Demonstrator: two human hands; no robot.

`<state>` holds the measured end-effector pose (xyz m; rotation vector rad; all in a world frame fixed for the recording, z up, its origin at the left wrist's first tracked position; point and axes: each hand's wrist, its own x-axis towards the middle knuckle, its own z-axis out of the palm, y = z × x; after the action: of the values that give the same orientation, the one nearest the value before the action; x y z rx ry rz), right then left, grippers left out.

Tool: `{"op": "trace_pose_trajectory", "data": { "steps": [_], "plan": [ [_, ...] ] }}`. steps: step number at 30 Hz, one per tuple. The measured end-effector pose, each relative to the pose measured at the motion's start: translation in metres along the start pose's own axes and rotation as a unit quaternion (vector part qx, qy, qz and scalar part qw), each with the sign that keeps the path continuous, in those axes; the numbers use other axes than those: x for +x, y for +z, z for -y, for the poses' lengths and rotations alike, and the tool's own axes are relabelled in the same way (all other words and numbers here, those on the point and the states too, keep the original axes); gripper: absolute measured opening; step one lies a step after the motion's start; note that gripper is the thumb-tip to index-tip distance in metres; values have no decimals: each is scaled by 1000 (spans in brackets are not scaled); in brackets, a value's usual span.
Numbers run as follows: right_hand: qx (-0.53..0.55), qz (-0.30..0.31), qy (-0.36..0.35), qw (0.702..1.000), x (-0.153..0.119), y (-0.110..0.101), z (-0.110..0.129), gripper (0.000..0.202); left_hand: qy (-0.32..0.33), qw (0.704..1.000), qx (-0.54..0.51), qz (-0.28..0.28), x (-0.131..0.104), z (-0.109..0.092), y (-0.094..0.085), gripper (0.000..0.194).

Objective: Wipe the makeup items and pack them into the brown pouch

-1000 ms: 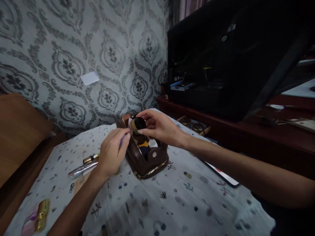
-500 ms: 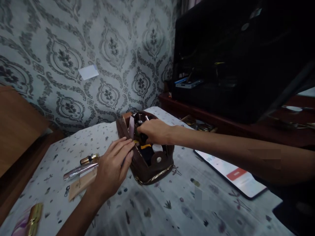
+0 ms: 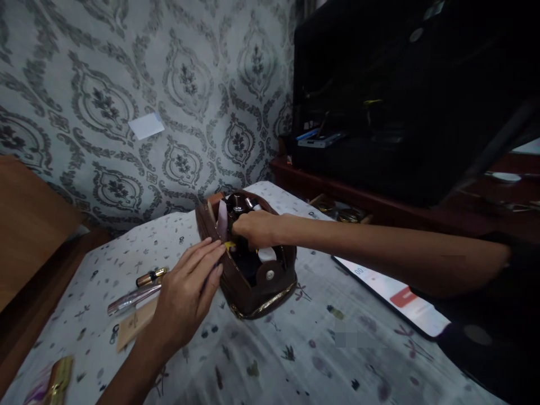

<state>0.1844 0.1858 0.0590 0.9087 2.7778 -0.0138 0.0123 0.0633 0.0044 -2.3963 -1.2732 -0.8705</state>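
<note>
A brown zippered bag (image 3: 270,298) stands unzipped on the patterned cloth, with bottles, a pale packet (image 3: 221,220) and a white round item (image 3: 266,255) inside. My left hand (image 3: 188,287) lies against the bag's left edge, its fingers stretched out. My right hand (image 3: 255,228) reaches down into the bag with its fingers curled; the fingertips and anything between them are hidden. Left of my left hand lie a gold and black tube (image 3: 151,277), a silvery tube (image 3: 131,299) and a beige packet (image 3: 137,323).
A phone with a lit screen (image 3: 392,289) lies under my right forearm. At the lower left is a gold-capped item (image 3: 59,379). A large black screen (image 3: 379,112) stands on a dark red cabinet (image 3: 291,177) at the right; a cardboard box (image 3: 34,225) is at the left.
My right hand has shifted slightly left within the bag, and the orange item seen below it is now mostly hidden. My left hand has slid a little left and down. The view has shifted slightly.
</note>
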Motion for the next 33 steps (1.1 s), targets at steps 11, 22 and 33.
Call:
{"op": "trace_pose_trajectory", "data": {
  "steps": [11, 22, 33],
  "plan": [
    [102, -151, 12, 983, -17, 1, -2, 22, -163, 986, 36, 22, -67, 23, -19, 31],
    [182, -215, -243, 928, -65, 32, 89, 26, -281, 958, 50, 13, -134, 42, -16, 33],
    [610, -118, -157, 768, 15, 125, 163, 11, -248, 968, 16, 23, -154, 24, 8, 22]
  ]
}}
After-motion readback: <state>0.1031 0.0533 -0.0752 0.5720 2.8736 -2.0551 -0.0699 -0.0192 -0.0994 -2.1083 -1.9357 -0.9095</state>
